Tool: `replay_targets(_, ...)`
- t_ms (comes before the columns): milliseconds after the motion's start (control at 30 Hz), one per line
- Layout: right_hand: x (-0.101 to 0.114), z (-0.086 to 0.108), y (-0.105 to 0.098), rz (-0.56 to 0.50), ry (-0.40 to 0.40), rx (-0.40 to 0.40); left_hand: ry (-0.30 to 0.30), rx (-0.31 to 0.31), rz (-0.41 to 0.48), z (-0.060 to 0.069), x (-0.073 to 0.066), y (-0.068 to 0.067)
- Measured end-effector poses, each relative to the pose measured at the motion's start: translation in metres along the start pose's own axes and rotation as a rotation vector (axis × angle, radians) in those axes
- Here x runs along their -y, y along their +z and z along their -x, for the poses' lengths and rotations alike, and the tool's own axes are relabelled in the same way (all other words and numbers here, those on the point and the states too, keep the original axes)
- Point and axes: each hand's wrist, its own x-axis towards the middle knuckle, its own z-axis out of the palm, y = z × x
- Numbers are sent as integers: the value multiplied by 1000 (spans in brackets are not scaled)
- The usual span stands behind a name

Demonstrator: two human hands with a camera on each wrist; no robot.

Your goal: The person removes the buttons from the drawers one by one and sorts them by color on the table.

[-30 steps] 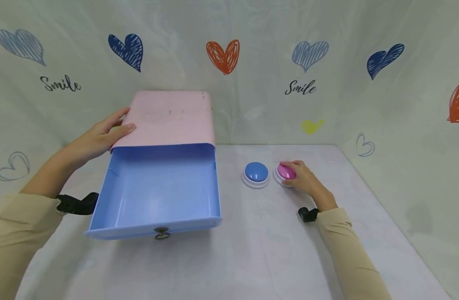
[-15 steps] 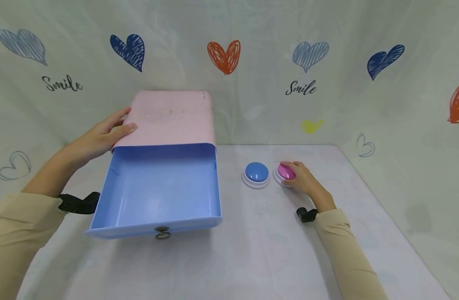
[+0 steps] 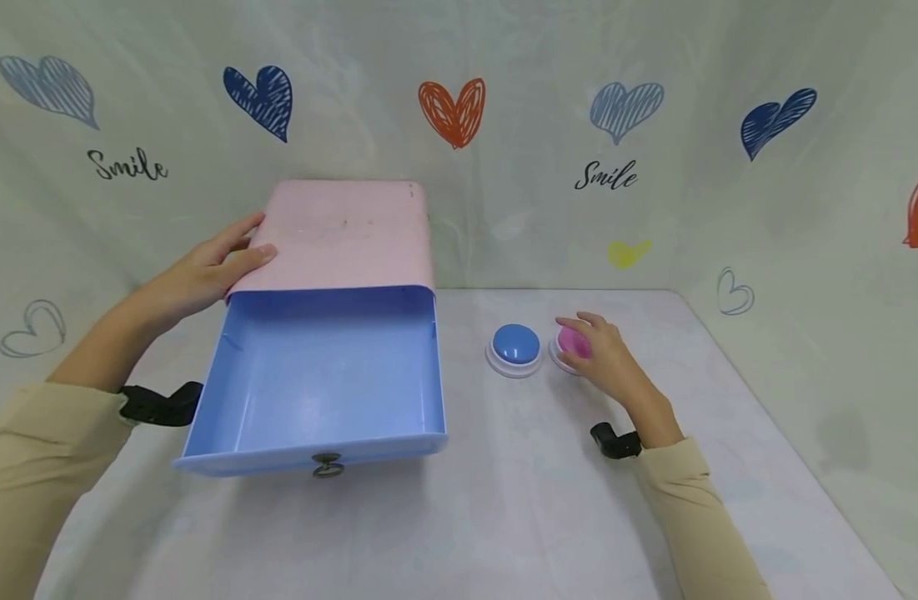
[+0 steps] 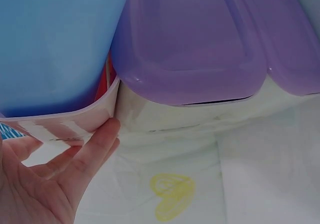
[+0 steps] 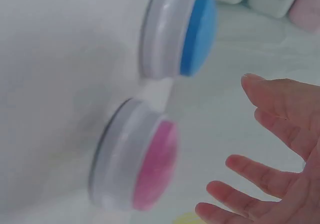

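Spread fingers [image 5: 262, 175] on the person's right hand [image 3: 610, 357] hold nothing; they hover by the round pink-domed button with a white base [image 5: 157, 168], and from the wrist side I see a gap between fingertips and dome. That button sits to the right of the two-tone plastic drawer unit with the pink top [image 3: 346, 237]. I'd guess it's light, hard and smooth, a bit slippery on the dome, with some give when pressed; to lift it, I'd pinch the white base, and to press it, go for the middle of the dome.

Between it and the drawer unit stands a matching blue-domed button with a white base [image 3: 516, 344]. The left hand [image 3: 194, 279] lies on the drawer unit's left edge, thumb on the pink top, fingers reaching along the side rather than curled tight. The pale-blue plastic drawer [image 3: 331, 358], pulled out from the unit's front, looks thin-walled and fairly stiff; its small metal ring pull [image 3: 328, 465] seems the natural hold. Rounded purple drawers [image 4: 190, 39] sit lower in the unit.
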Motion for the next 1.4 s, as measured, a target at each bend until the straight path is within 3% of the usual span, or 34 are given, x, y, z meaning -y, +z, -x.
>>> replay_targets(333, 47, 27, -14, -16, -206, -57, 2, -3, 1, 1, -2, 0)
replay_targets(633, 90, 59, -25, -23, -456, -144, -2, 2, -8, 0, -2, 0)
replay_targets(800, 116, 80, -29, -62, -586, -105, -8, 3, -6, 1, -2, 0)
replay_targets(1033, 147, 102, -28, -82, -851, -86, -12, -3, -14, 0, -3, 1)
replay_targets(1233, 171, 113, -15, -2, -952, 3, -16, 7, -7, 0, -3, -1)
replay_targets(1400, 186, 113, 4, 58, -963, 91, -20, 15, -8, 0, -3, -1)
